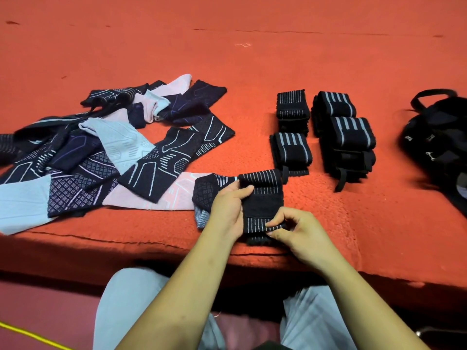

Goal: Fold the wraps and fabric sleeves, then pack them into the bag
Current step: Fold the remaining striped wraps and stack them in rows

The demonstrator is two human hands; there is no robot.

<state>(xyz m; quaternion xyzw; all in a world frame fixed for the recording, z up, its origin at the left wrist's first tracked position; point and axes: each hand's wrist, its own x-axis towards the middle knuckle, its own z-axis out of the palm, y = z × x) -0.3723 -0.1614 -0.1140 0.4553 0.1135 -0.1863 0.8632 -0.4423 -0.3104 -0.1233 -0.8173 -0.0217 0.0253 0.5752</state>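
Item: striped wrap [261, 198], half-folded, at the near edge of the red table [353, 223]. Left hand [227, 210] grips its side, thumb across; right hand [295, 231] pinches the lower end. Likely risk: a slackened pinch lets the springy fold open, or the wrap slides off the edge.

You wear loose trousers [121, 324] in a pale grey-blue cloth, and they show over both thighs at the near edge of the view. Over your left leg [141, 294] the cloth lies fairly smooth; over your right leg [310, 322] it gathers into long lengthwise creases. Your left forearm [192, 286] and right forearm [353, 294] are uncovered from the wrist down to where the frame cuts them off. Your left hand [227, 210] and right hand [300, 233] are bare as well. The fingers [290, 215] are too small in view to tell much of the nails; the one on your right thumb looks short and plain.
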